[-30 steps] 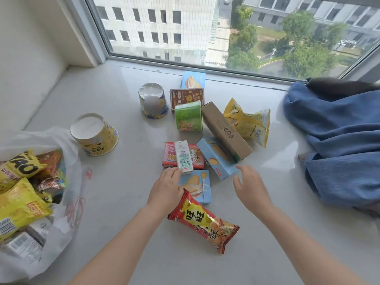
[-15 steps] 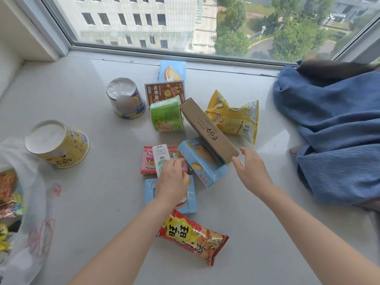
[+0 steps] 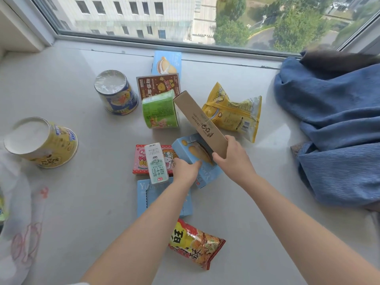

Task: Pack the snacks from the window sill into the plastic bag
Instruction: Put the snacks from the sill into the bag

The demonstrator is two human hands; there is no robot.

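The right hand (image 3: 234, 159) grips the near end of a long brown cardboard box (image 3: 200, 122), thumb on its left face and fingers wrapped over the right edge; the box tilts up and away over the pile. The left hand (image 3: 185, 169) rests on the tilted blue box (image 3: 194, 159) beneath it, fingers curled against the top face (whether they pinch an edge I cannot tell).

The snacks cluster mid-sill: a small white milk carton (image 3: 155, 163) lies across a red-pink box (image 3: 139, 161), a flat blue box (image 3: 158, 199) sits under the left forearm, and a red snack packet (image 3: 197, 243) lies nearest the viewer. Farther back stand a green tub (image 3: 160, 110), a brown cartoon box (image 3: 158, 85), another blue box (image 3: 167, 62) against the window frame, and a yellow bag (image 3: 232, 112). 2 inverted cups (image 3: 115, 91) (image 3: 41, 140) sit to the left.

The plastic bag (image 3: 16, 212) is at the left edge, mostly cut off. Bare window sill (image 3: 92, 192) lies between it and the pile. Blue cloth (image 3: 337, 128) crowds the right side.
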